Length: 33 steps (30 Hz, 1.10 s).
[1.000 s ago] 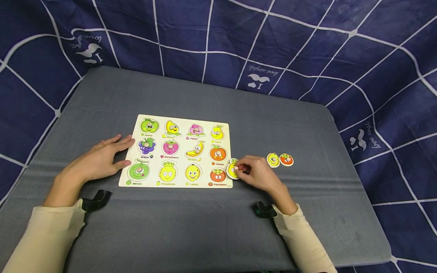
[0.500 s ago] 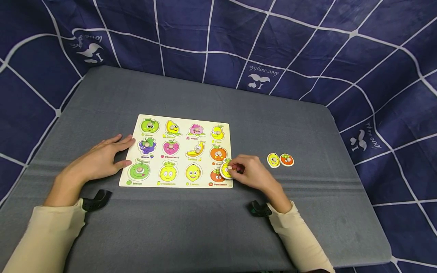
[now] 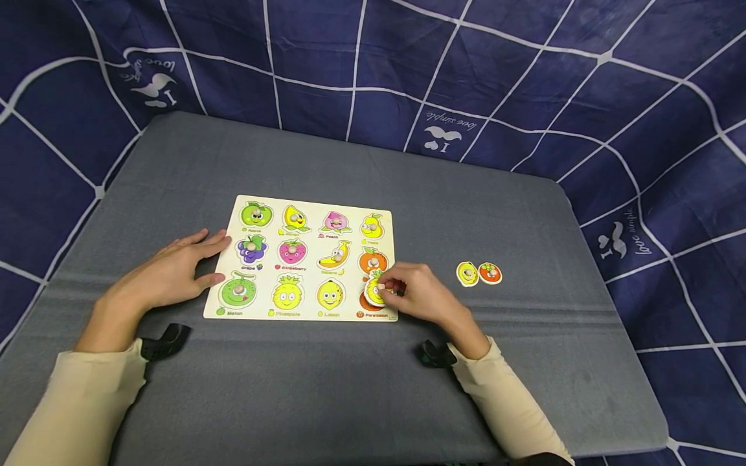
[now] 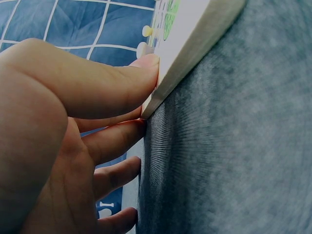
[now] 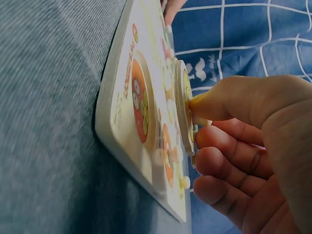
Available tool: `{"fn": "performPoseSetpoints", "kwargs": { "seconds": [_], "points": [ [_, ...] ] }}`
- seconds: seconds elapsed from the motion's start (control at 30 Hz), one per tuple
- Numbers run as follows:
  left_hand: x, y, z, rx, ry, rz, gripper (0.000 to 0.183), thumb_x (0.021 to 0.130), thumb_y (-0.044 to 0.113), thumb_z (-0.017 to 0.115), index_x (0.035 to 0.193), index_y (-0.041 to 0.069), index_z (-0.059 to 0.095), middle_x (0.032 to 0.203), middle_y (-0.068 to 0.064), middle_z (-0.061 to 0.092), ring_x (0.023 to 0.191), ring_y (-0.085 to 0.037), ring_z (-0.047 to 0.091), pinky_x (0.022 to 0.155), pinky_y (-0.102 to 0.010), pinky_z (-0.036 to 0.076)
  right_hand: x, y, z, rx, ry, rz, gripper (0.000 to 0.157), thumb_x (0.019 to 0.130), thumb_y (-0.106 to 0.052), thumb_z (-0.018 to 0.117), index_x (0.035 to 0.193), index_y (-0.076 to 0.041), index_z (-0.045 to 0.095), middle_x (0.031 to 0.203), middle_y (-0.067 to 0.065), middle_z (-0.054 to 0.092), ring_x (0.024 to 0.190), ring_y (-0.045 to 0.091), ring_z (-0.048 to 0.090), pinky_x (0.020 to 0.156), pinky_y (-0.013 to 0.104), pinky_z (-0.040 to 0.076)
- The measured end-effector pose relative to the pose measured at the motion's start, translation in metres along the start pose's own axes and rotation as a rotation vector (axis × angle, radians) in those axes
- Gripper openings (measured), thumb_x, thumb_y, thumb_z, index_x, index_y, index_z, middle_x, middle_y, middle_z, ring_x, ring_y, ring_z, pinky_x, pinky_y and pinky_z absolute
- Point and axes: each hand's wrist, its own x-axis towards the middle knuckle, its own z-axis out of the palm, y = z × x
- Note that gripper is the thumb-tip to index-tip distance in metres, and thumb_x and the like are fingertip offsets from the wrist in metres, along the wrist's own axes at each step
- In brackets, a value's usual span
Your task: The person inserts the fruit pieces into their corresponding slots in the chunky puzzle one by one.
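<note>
My right hand (image 3: 424, 294) pinches a yellow pineapple puzzle piece (image 3: 372, 292) with a green leafy top. It hovers over the lower right corner of a wooden fruit peg puzzle board (image 3: 309, 268), partly covering the persimmon picture (image 3: 368, 307). In the right wrist view, a gap shows between the pineapple piece (image 5: 182, 107) and the board's face. My left hand (image 3: 169, 275) lies at the board's left edge with fingers extended; its thumb (image 4: 141, 73) touches the edge. Bare pineapple (image 3: 287, 295) and lemon (image 3: 330, 295) recesses show in the bottom row.
Two loose knobbed pieces, a lemon (image 3: 467, 274) and a persimmon (image 3: 490, 273), lie side by side right of the board. Knobbed pieces such as the strawberry (image 3: 291, 252) sit in the upper rows. Grey cloth (image 3: 326, 388) covers the table, with a blue checked curtain (image 3: 315, 58) behind.
My right hand has carried the pineapple piece leftward from beside the board's right edge to over the persimmon picture. The left hand stays in place.
</note>
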Motion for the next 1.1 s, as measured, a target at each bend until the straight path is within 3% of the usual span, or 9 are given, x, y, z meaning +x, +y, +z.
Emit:
{"fn": "performPoseSetpoints", "kwargs": {
  "seconds": [0.53,1.1],
  "points": [
    [0.0,-0.001,0.0,0.006,0.001,0.0,0.073,0.09,0.017,0.072,0.149,-0.005,0.036,0.154,-0.026,0.03,0.142,-0.052,0.02,0.106,-0.073,0.018,0.025,-0.015,0.009,-0.01,-0.058,-0.044,0.005,0.085,-0.007,0.066,0.084,-0.006,0.071,0.072,-0.001,0.059,0.064,0.01,0.054,0.058,0.018,0.043],
    [0.0,0.0,0.0,0.004,0.0,-0.002,0.073,0.089,0.017,0.073,0.149,-0.005,0.036,0.154,-0.026,0.03,0.142,-0.052,0.021,0.106,-0.074,0.018,0.041,-0.027,0.016,-0.048,-0.087,-0.055,0.005,0.082,-0.005,0.072,0.085,-0.009,0.071,0.073,-0.003,0.059,0.067,0.009,0.052,0.061,0.018,0.042]
  ]
}}
